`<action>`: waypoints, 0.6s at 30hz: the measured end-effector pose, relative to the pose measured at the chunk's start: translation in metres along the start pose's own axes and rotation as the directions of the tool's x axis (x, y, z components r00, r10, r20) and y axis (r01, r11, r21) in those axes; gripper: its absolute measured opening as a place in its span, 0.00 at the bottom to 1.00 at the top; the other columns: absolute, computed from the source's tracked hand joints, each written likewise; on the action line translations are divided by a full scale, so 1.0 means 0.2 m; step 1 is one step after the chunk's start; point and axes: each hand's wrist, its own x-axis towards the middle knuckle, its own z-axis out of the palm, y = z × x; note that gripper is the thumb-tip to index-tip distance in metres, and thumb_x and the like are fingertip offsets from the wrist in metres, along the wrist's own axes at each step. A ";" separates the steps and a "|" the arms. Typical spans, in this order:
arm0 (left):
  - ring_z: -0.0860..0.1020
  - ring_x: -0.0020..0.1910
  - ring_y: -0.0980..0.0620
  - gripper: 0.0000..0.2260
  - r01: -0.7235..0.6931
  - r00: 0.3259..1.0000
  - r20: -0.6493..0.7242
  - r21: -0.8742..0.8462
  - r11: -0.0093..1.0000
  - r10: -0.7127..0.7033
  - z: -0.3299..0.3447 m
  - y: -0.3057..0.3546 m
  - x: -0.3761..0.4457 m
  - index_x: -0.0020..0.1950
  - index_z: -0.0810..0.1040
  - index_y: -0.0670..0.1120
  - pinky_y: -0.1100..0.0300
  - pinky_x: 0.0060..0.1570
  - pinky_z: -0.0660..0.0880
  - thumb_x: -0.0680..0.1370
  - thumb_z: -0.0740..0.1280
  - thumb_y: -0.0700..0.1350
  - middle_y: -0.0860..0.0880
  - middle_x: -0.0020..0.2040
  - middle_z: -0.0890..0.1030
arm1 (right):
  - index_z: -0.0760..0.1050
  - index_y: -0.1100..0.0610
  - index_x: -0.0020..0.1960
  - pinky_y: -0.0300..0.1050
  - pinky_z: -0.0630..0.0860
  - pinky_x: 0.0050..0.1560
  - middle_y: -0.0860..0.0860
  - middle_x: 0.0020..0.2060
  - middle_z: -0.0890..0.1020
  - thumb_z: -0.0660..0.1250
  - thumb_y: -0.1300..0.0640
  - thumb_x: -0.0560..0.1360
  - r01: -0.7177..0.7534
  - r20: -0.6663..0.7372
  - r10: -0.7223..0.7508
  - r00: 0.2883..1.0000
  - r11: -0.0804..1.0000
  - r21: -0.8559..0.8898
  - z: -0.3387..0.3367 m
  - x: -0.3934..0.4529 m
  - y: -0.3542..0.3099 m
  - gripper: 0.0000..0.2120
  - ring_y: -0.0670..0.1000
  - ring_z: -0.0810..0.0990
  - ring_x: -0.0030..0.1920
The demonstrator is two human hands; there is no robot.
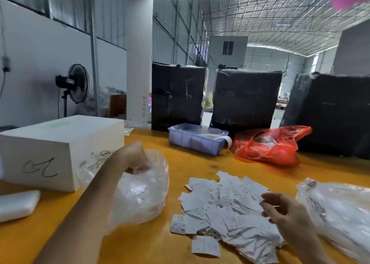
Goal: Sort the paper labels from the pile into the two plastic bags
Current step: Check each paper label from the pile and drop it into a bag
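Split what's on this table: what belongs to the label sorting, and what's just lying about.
Part of the job:
pile of paper labels
left clear bag, gripped by the left hand
right clear bag
right hand

Lying about:
white box
blue tray
red bag

Left hand [133, 155] is down at the mouth of the left bag [140, 191], fingers curled into the plastic, while the right hand [284, 213] hovers loosely curled over the label pile [224, 205] on the yellow desk [200, 163]. The right bag [338, 209] lies just right of the pile. Behind: white box [60, 143], purple tray [197, 138], red bag [270, 145], three black bales [246, 99].
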 end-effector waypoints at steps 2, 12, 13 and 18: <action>0.80 0.39 0.46 0.10 0.098 0.995 -0.010 0.139 0.985 -0.098 0.02 -0.07 0.05 0.52 0.81 0.35 0.57 0.38 0.77 0.73 0.71 0.38 0.40 0.46 0.83 | 0.77 0.54 0.43 0.43 0.76 0.38 0.52 0.38 0.83 0.70 0.68 0.72 0.011 0.004 -0.011 1.000 0.999 -0.038 0.00 0.00 0.00 0.09 0.52 0.83 0.36; 0.73 0.62 0.46 0.40 0.004 0.998 0.061 0.319 0.948 -0.025 0.40 0.05 -0.06 0.69 0.66 0.44 0.50 0.62 0.71 0.68 0.62 0.72 0.46 0.65 0.75 | 0.75 0.51 0.61 0.42 0.64 0.66 0.46 0.60 0.77 0.66 0.46 0.75 0.153 0.217 -0.030 0.976 0.803 -0.576 -0.05 0.03 0.08 0.17 0.47 0.70 0.65; 0.72 0.64 0.45 0.44 0.004 0.989 0.136 0.400 0.916 -0.064 0.45 0.05 -0.08 0.72 0.62 0.44 0.48 0.64 0.70 0.67 0.63 0.73 0.45 0.67 0.73 | 0.72 0.49 0.65 0.42 0.61 0.68 0.46 0.65 0.74 0.64 0.42 0.75 0.159 0.262 0.012 0.965 0.767 -0.621 -0.06 0.03 0.09 0.21 0.46 0.66 0.68; 0.59 0.72 0.40 0.22 0.048 0.994 0.050 0.569 0.821 -0.093 0.55 0.05 -0.08 0.76 0.54 0.55 0.30 0.67 0.52 0.82 0.54 0.50 0.48 0.74 0.64 | 0.65 0.44 0.71 0.44 0.56 0.72 0.47 0.73 0.63 0.64 0.37 0.73 0.104 0.314 0.125 0.941 0.776 -0.622 -0.05 0.04 0.13 0.29 0.48 0.57 0.74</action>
